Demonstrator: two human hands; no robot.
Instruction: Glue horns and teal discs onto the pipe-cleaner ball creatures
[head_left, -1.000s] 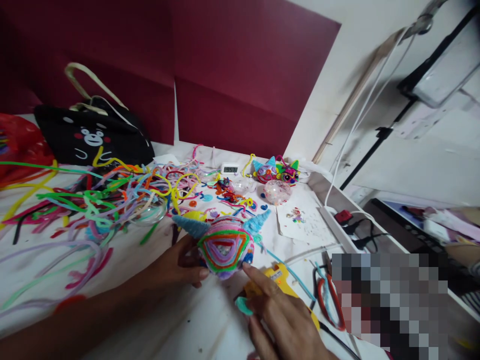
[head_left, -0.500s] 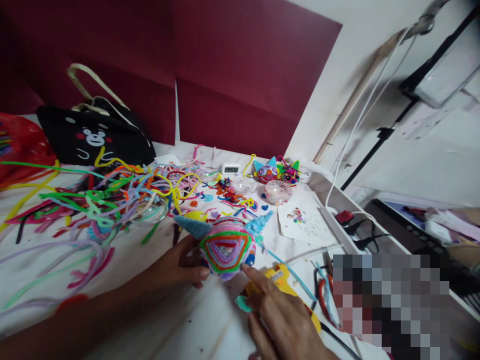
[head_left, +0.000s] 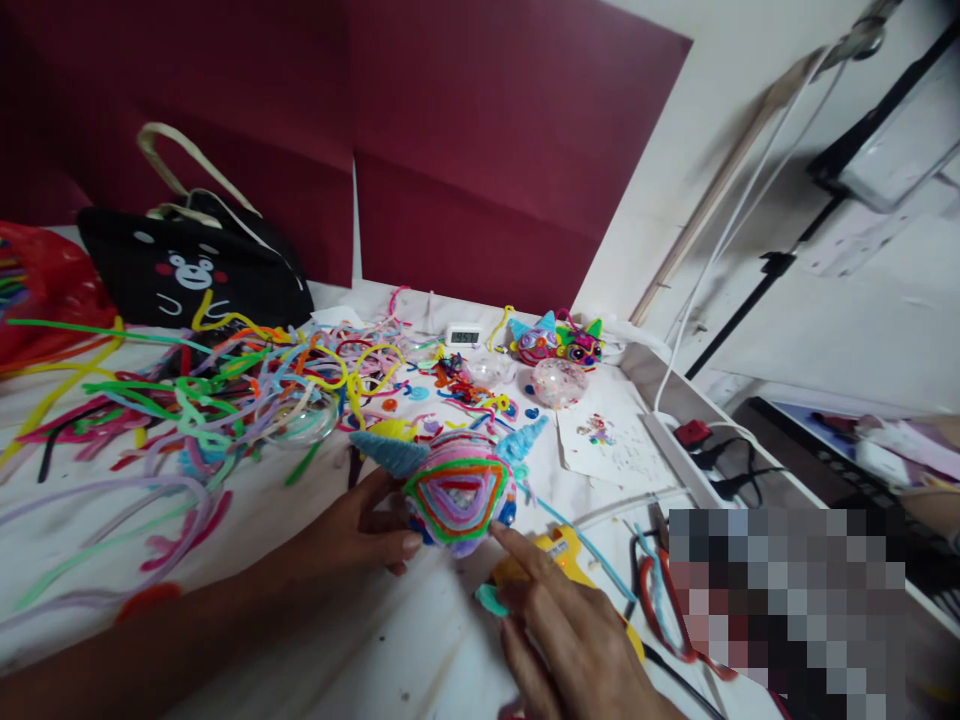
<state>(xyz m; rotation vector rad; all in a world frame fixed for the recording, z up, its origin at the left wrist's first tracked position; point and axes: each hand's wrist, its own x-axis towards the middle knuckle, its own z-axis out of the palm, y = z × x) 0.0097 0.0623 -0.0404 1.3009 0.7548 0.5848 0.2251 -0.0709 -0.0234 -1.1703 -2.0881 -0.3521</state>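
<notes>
My left hand grips a ball wrapped in many-coloured pipe cleaners, with two blue cone ears, and holds it on the white table. My right hand reaches in from the lower right. Its index finger touches the ball's lower right side, while thumb and fingers pinch a small teal piece. A yellow glue gun lies under the right hand.
A heap of loose pipe cleaners covers the left of the table. A black bear-face bag and a red bag stand behind. Finished cat-face balls, a clear ball, a small clock, a paper sheet and red pliers lie right.
The view has shifted slightly; both hands and the ball stay almost where they were, the right index finger still at the ball's lower right.
</notes>
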